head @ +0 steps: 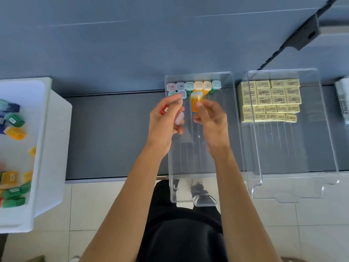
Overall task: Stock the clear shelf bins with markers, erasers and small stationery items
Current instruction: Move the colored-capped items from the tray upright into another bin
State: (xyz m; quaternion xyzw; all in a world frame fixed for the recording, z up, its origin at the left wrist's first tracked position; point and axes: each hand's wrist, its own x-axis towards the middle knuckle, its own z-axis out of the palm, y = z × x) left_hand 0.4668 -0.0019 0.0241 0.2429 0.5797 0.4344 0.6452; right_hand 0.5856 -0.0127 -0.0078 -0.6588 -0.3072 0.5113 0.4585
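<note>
At the far left a white tub (54, 114) sits on the edge of the dark shelf (113, 133), holding loose capped stationery pieces in green (15, 120), yellow (16, 132) and blue. Well apart from it, toward the middle, the left hand (164, 121) has its fingers curled round a red capped piece (164, 109). The piece lies across the palm, its pale cap pointing toward the right hand. This hand hovers over the left wall of the narrow clear bin (188, 167).

At the bin's far end a row of capped pieces (198, 86) stands upright, pink, blue, teal, orange and green, with two more starting a second row at its left. Just beside those two, the right hand (213, 120) pinches an orange capped piece (195, 103) between thumb and fingers, cap pointing to the far end. The piece is close to the standing row; whether it touches the bin floor cannot be told. The two hands are near each other, not touching.

Further right a wider clear bin (292, 148) holds pale yellow erasers (272, 100) packed in rows at its far end.
</note>
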